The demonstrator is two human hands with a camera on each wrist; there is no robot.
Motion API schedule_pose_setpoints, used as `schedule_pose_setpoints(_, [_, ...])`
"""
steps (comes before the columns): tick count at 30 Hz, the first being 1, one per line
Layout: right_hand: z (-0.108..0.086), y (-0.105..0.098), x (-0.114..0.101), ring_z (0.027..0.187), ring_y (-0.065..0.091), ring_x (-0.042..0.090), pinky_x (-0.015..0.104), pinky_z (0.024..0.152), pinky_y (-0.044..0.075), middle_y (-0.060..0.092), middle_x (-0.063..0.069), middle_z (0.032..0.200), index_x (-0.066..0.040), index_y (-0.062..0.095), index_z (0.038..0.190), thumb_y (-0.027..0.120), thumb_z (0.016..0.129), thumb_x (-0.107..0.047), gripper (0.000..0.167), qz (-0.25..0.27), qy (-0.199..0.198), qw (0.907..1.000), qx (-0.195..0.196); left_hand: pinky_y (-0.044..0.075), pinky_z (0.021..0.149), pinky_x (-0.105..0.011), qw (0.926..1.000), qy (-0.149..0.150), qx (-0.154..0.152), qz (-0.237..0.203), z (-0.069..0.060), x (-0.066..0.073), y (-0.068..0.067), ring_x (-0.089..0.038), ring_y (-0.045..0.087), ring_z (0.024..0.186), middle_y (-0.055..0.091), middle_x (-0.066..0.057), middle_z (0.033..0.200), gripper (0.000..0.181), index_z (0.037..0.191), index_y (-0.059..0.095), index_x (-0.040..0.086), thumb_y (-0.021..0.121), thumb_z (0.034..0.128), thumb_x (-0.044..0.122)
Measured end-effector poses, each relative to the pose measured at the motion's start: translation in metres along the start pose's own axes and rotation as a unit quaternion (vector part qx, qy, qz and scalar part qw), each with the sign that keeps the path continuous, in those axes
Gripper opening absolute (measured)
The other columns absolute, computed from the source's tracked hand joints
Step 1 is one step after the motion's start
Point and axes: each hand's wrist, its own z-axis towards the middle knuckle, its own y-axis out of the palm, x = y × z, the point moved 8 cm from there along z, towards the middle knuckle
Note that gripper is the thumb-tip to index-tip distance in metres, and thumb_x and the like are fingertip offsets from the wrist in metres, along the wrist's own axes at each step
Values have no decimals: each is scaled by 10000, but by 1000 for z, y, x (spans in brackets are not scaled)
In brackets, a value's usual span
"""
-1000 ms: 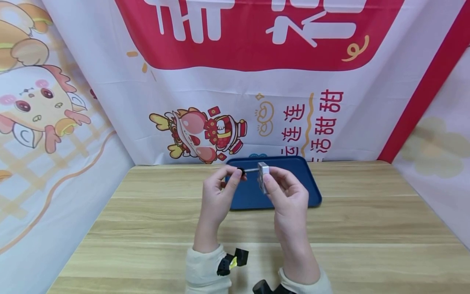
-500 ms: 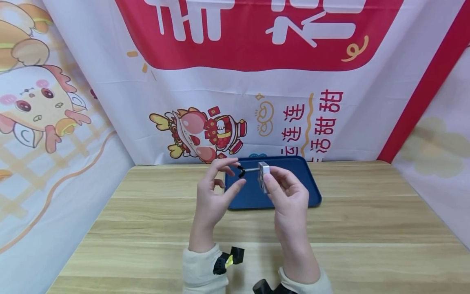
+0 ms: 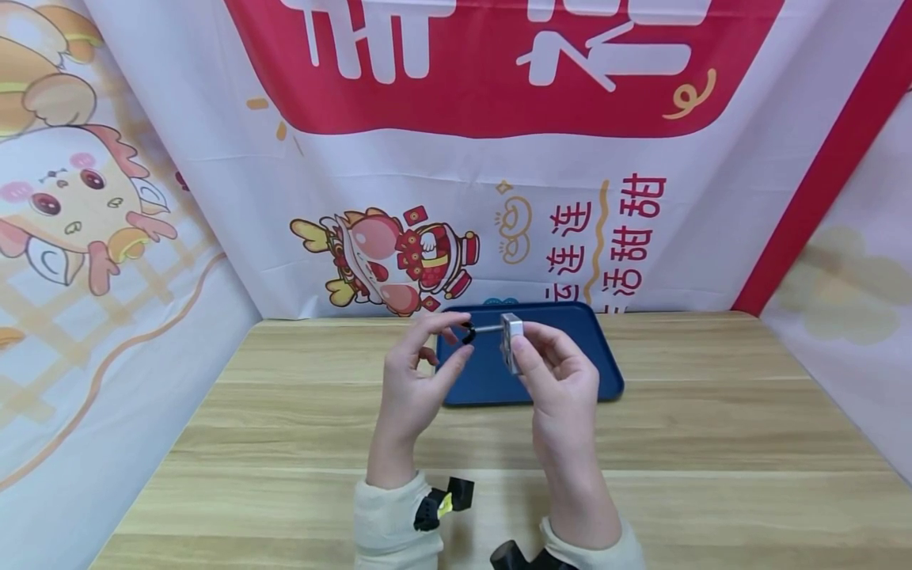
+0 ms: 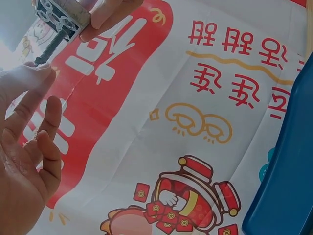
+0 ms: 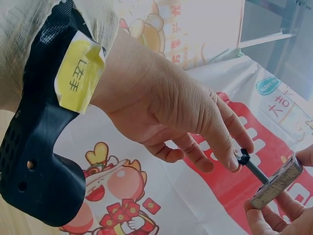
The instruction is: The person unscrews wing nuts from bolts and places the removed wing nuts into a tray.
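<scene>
A wing screw [image 3: 488,328] with a black winged head and a threaded metal shank runs into a small silvery aluminium profile block [image 3: 511,342]. My right hand [image 3: 563,384] grips the block between thumb and fingers. At the black head, my left hand [image 3: 413,380] has its thumb and index finger on either side, pinching it lightly. In the right wrist view, the shank [image 5: 257,172] shows between the left fingertips and the flat face of the block [image 5: 276,182]. Openings in the block's end [image 4: 56,19] are visible in the left wrist view.
Behind the hands a blue tray [image 3: 476,388] lies on the wooden table [image 3: 306,443], near its back edge. A printed cloth [image 3: 456,158] hangs behind the table. Each wrist bears a black camera mount; the left mount [image 3: 445,504] has a yellow label.
My left fingers were on the black head, then spread apart and drew back slightly, and now close around it again. The right hand and block have stayed still.
</scene>
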Motion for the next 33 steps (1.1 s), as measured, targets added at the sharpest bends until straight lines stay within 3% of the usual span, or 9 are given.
schedule_pose_setpoints(6, [0, -1, -1, 932, 661, 203, 293, 865, 571, 682, 24, 1016, -23, 660, 1133, 640, 962, -100, 189, -44, -20, 10000, 16, 484, 673, -265, 9996, -283, -26, -17, 0, -4, 1, -218, 612, 961, 714, -83, 1122, 382, 1246, 659, 113, 730, 879, 34])
schedule_pose_setpoints(12, [0, 0, 0, 900, 659, 161, 278, 852, 571, 682, 19, 1001, -15, 660, 1129, 643, 961, -102, 191, -75, 0, 10000, 22, 470, 677, -231, 9987, -507, -15, -80, 0, -9, 3, -258, 599, 969, 714, -67, 1118, 293, 1207, 686, 114, 697, 917, 80])
schedule_pose_setpoints(20, [0, 0, -2, 907, 663, 158, 268, 854, 567, 683, 24, 1006, -9, 658, 1130, 645, 964, -124, 203, -119, -38, 9999, -9, 434, 697, -246, 9962, -865, 26, -53, 0, -12, 5, -113, 616, 949, 739, -54, 1038, 142, 1062, 725, 90, 624, 980, 148])
schedule_pose_setpoints(27, [0, -1, -1, 913, 668, 158, 275, 867, 566, 682, 25, 1018, -8, 651, 1151, 646, 964, -123, 219, -169, -24, 9999, 5, 445, 762, -315, 9940, -1055, -143, -236, 0, -14, 12, -144, 620, 956, 741, -78, 953, 229, 969, 729, 57, 556, 1023, 198])
schedule_pose_setpoints(29, [0, -1, -2, 913, 665, 159, 276, 866, 566, 682, 28, 1019, -8, 652, 1146, 644, 964, -121, 214, -142, -44, 9999, 2, 446, 755, -304, 9939, -1069, -137, -240, 0, -14, 12, -170, 631, 970, 744, -86, 961, 228, 980, 725, 60, 555, 1023, 206])
schedule_pose_setpoints(33, [0, -1, -3, 932, 668, 173, 273, 875, 564, 684, 28, 1029, -9, 651, 1151, 645, 967, -140, 226, -147, -13, 9999, 1, 442, 707, -247, 9954, -953, 26, -115, -1, -13, 6, -224, 622, 998, 724, -78, 1088, 207, 1147, 679, 97, 672, 951, 163])
